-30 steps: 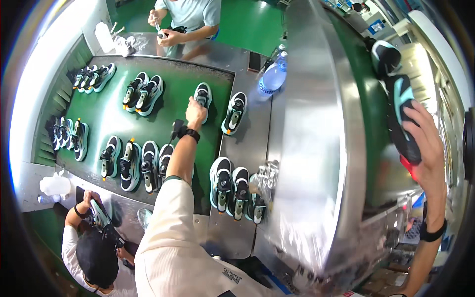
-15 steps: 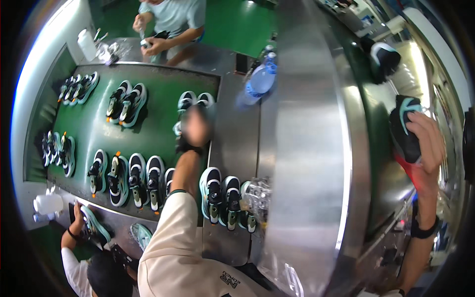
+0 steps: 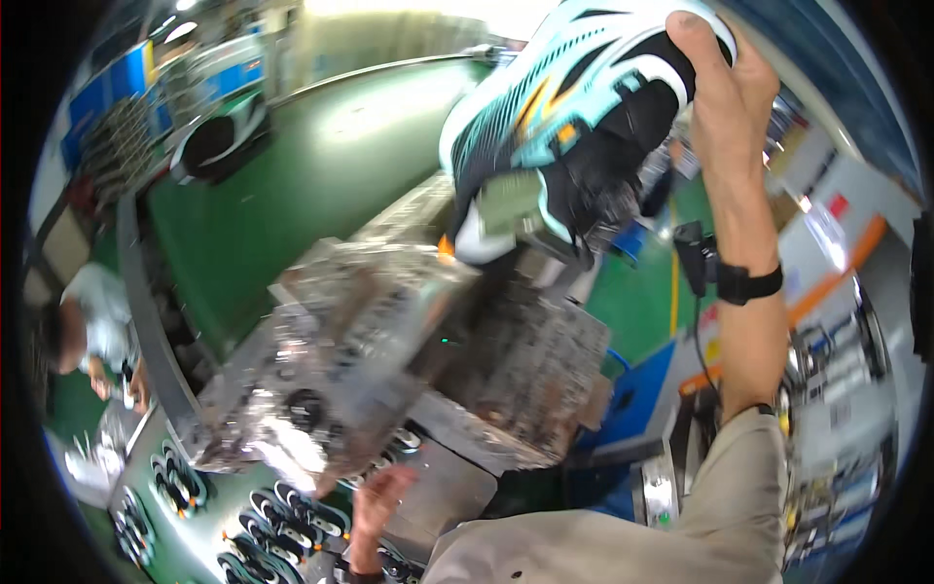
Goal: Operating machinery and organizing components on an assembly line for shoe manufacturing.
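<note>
High at the upper right, my right hand [image 3: 725,88] grips a mint, white and black sneaker [image 3: 559,122] by its heel end, thumb along its edge. The shoe is tilted, with a dark upper part and small orange marks in view. My left hand [image 3: 379,501] is low in the middle, somewhat blurred. Its fingers look loosely extended, and nothing can be made out in them. Just behind it lie partly hidden sneakers [image 3: 404,443], and to its left stand several black and white sneakers [image 3: 282,521].
A silver foil-covered housing [image 3: 341,341] stands between my hands. Behind it runs a green conveyor belt [image 3: 321,165] with another sneaker [image 3: 219,141] at its left edge. A co-worker [image 3: 102,326] handles something small at the far left. Racks of equipment [image 3: 837,419] line the right side.
My view has swung toward the belt and foil-covered housing. The right hand, still holding a sneaker, now appears much nearer and larger. The left hand now appears lower in the picture.
</note>
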A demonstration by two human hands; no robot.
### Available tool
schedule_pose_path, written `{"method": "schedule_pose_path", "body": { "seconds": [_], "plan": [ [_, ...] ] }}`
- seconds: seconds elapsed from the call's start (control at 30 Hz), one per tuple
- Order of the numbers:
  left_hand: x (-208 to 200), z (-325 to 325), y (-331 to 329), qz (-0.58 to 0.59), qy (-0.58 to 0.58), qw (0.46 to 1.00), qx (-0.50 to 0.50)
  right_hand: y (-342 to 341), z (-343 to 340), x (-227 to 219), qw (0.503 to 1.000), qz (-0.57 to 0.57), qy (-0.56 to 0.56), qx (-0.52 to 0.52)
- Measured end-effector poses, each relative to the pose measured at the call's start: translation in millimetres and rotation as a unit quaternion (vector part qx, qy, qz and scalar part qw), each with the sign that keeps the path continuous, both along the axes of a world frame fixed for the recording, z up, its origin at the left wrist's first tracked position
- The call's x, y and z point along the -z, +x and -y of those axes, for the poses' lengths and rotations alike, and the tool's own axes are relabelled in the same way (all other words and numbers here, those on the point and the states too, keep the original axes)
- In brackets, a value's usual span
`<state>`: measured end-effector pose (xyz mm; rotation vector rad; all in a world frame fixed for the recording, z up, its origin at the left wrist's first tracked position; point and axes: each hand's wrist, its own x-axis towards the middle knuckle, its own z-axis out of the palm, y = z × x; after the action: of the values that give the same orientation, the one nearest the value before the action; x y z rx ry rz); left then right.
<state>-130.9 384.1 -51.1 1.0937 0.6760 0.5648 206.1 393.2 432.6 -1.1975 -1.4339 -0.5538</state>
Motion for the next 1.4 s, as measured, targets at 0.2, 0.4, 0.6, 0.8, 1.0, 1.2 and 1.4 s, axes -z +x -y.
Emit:
{"method": "schedule_pose_path", "body": {
  "seconds": [0.2, 0.4, 0.6, 0.8, 1.0, 1.2, 1.4],
  "plan": [
    [-110.0, 104.1, 139.1, 0.297, -0.186, 0.897, 0.272, 26.1, 192.9, 68.0, 0.956, -0.274, -0.095, -0.036],
    [-153.3, 241.4, 240.9, 0.273, -0.323, 0.781, 0.459, 40.4, 404.6, 191.3, 0.879, -0.425, -0.106, 0.188],
    [-162.3, 412.1, 306.4, 0.178, -0.246, 0.803, 0.513, -42.7, 620.1, 303.2, 0.790, -0.599, 0.123, 0.050],
    [-151.9, 586.2, 329.0, 0.129, 0.144, 0.714, 0.673, -65.5, 752.6, 350.1, 0.603, -0.631, 0.277, 0.402],
    [-79.8, 746.3, 456.4, 0.054, 0.193, 0.699, 0.687, -114.3, 877.4, 374.3, 0.531, -0.506, 0.357, 0.578],
    [-35.0, 877.4, 540.2, -0.122, 0.424, 0.657, 0.611, -135.1, 915.5, 344.7, 0.497, -0.436, 0.309, 0.684],
    [-7.6, 881.9, 594.1, -0.111, 0.440, 0.691, 0.563, -80.7, 973.0, 323.6, 0.445, -0.459, 0.167, 0.751]
  ]
}}
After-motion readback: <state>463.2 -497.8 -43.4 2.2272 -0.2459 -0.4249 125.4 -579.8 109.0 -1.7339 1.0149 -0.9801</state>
